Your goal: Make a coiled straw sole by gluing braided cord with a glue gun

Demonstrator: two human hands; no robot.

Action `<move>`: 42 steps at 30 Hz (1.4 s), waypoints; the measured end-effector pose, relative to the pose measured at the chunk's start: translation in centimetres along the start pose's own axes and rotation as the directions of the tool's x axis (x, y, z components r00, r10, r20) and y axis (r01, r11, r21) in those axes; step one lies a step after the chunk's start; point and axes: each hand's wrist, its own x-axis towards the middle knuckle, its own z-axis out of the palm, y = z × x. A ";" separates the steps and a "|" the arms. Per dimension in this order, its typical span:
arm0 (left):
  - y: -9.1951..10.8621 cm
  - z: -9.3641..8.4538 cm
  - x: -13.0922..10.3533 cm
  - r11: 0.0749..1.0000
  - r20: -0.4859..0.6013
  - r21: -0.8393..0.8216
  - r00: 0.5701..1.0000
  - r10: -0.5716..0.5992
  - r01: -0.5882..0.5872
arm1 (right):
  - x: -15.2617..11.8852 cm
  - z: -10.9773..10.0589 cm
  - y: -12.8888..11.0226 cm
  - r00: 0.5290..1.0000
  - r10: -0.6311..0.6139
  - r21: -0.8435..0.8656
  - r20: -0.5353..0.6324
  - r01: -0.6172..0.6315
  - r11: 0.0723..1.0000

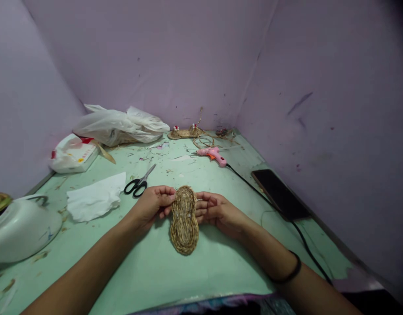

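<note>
A braided straw sole (184,221), shaped like a figure eight, stands out over the green tabletop between my hands. My left hand (157,203) pinches its upper left edge between thumb and fingers. On the opposite side, my right hand (217,210) grips the upper right edge, its fingers partly hidden behind the sole. Two small pale spots show at the sole's narrow middle. Black-handled scissors (138,183) lie just beyond my left hand, blades pointing away.
A pink glue gun (212,154) lies ahead, its black cord running right past a phone (280,194). White paper (96,197), a white bowl (27,227), a box (78,155) and a plastic bag (122,124) are left. A decorated straw piece (184,133) rests by the wall.
</note>
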 end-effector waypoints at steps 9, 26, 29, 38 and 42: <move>-0.1 0.0 -0.1 1.000 0.001 -0.008 1.000 0.010 -0.010 | -0.1 0.1 0.2 0.999 -0.036 -0.030 0.009 0.036 0.999; 0.5 -0.5 -0.1 0.987 -0.114 -0.058 0.984 0.140 -0.147 | 0.2 -0.2 0.8 0.994 -0.110 -0.106 0.004 0.110 0.988; 0.7 -0.6 -0.2 0.990 -0.111 -0.039 0.985 0.129 -0.134 | 0.3 0.0 0.7 0.994 -0.105 -0.102 -0.004 0.104 0.989; 0.6 -0.6 -0.5 0.994 -0.081 0.031 0.991 0.108 -0.106 | 0.3 0.0 0.9 0.996 -0.081 -0.088 -0.042 0.077 0.993; 0.4 -0.7 -0.3 0.991 -0.077 0.084 0.991 0.111 -0.104 | 0.3 0.1 0.7 0.994 -0.088 -0.065 -0.060 0.084 0.994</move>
